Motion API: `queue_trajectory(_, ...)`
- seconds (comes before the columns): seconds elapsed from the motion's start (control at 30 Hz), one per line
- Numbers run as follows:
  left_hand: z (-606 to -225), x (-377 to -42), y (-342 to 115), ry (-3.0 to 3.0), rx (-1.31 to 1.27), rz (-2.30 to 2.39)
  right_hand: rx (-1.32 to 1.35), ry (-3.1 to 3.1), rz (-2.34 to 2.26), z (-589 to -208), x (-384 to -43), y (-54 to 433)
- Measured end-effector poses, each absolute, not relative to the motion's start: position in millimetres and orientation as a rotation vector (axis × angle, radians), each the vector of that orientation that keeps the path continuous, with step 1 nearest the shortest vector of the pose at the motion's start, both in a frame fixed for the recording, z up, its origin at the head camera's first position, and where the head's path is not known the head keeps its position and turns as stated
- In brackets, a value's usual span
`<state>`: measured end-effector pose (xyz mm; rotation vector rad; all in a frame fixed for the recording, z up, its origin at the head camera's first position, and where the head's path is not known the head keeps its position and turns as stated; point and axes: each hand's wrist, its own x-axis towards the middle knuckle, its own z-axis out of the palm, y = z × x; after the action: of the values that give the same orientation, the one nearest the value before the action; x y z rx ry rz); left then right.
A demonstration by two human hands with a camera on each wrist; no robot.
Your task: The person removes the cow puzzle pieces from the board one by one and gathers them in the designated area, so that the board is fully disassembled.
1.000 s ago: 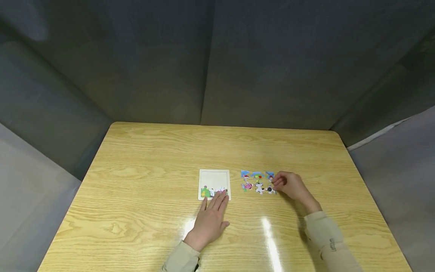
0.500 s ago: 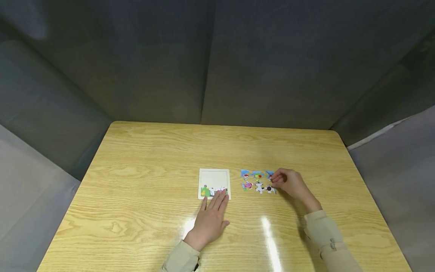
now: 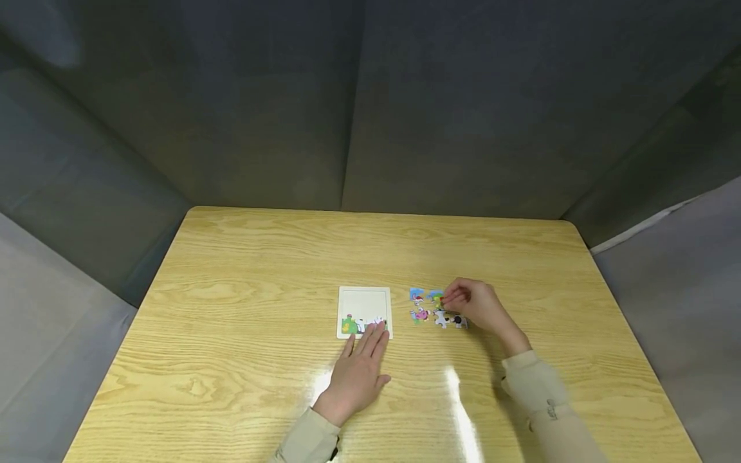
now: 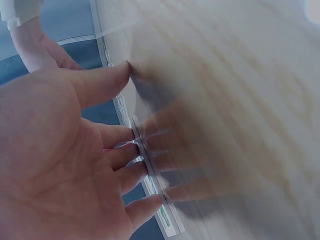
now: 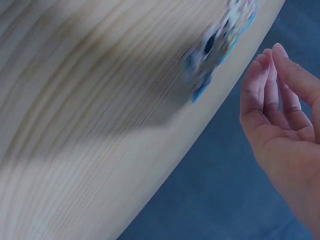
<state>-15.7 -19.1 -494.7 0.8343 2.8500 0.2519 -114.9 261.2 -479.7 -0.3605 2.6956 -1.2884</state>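
In the head view my left hand (image 3: 353, 379) lies flat, its fingers straight and spread, with the fingertips on the near edge of a square puzzle board (image 3: 365, 301). Pieces with green and white pictures (image 3: 350, 326) fill part of the board's bottom row; my fingers cover some of that row. My right hand (image 3: 480, 305) hovers above the loose puzzle pieces, fingers loosely curled and thumb near the fingertips. It partly covers a blue-topped middle piece (image 3: 435, 298) and hides the upper right one. Nothing shows between its fingers in the right wrist view, where the pieces (image 5: 215, 50) are blurred.
Beside the board lie a blue-topped piece (image 3: 416, 294), a pink piece (image 3: 420, 314), a white piece (image 3: 442, 319) and a black-and-white piece (image 3: 459, 321). The wooden table (image 3: 260, 276) carries everything. Dark curtains (image 3: 260, 116) hang behind it and at both sides.
My right hand has moved left and slightly away from me, from the upper right piece toward the upper middle one. My left hand has stayed on the board.
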Motion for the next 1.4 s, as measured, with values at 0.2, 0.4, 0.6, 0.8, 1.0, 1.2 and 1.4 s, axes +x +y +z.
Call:
queue_trajectory(0.2, -496.4, -15.6, -18.9, 2.862, 0.838, 0.264, -0.440, 2.610, -1.347, -479.9, -120.5, 223.8)
queue_trajectory(0.4, -496.2, -15.2, -16.0, 2.848, 0.821, 0.221, -0.533, 2.540, -1.373, -480.6, -127.0, 181.3)
queue_trajectory(0.6, -495.0, -15.5, -14.6, 2.835, 0.799, 0.193, -0.570, 2.466, -1.349, -482.2, -127.0, 139.1)
queue_trajectory(0.8, -494.8, -15.6, -15.3, 2.825, 0.790, 0.183, -0.557, 2.457, -1.298, -488.1, -127.5, 105.2)
queue_trajectory(1.0, -495.1, -15.4, -16.8, 2.838, 0.798, 0.201, -0.579, 2.485, -1.285, -493.0, -129.0, 89.0)
queue_trajectory(1.2, -497.1, -16.4, -18.5, 2.838, 0.787, 0.255, -0.598, 2.477, -1.272, -497.6, -130.5, 83.9)
queue_trajectory(1.4, -499.7, -16.8, -19.6, 2.830, 0.781, 0.270, -0.595, 2.467, -1.268, -495.6, -130.4, 82.5)
